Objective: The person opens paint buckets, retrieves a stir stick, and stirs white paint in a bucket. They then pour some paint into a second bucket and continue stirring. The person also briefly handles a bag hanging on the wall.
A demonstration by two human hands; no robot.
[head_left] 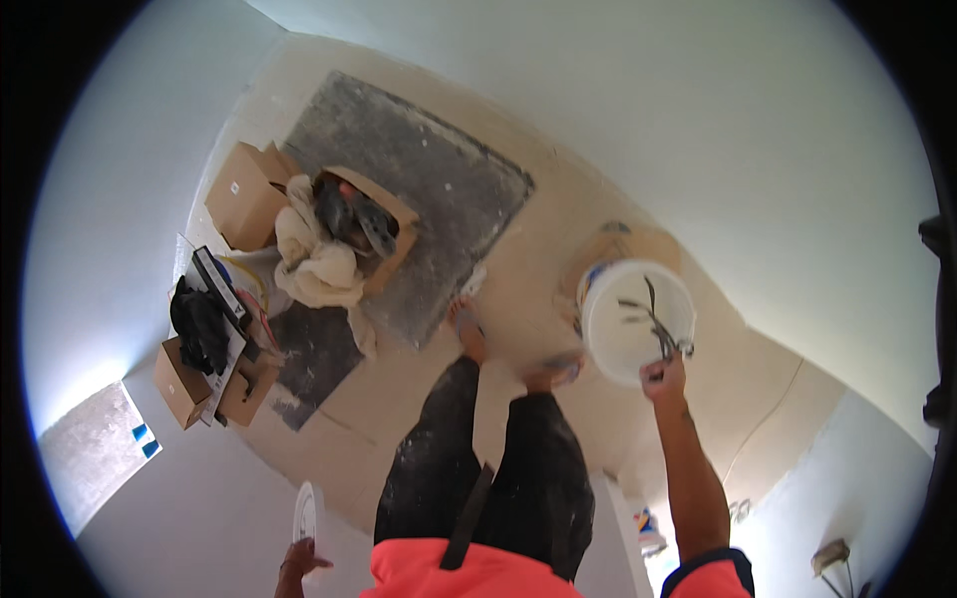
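Right hand [664, 378], right of centre, fingers closed on a stirring tool [658, 324] inside the white bucket [610, 344]. Left hand [299, 560], bottom edge, fingers gripping a white lid [307, 512].

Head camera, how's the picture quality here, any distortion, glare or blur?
Head view: strong fisheye, with wall edges bowing toward a black rim; even, soft light and no hard shadows; a bright patch at lower left; the white bucket and right hand are fairly sharp, while the left hand on a white disc is softer.
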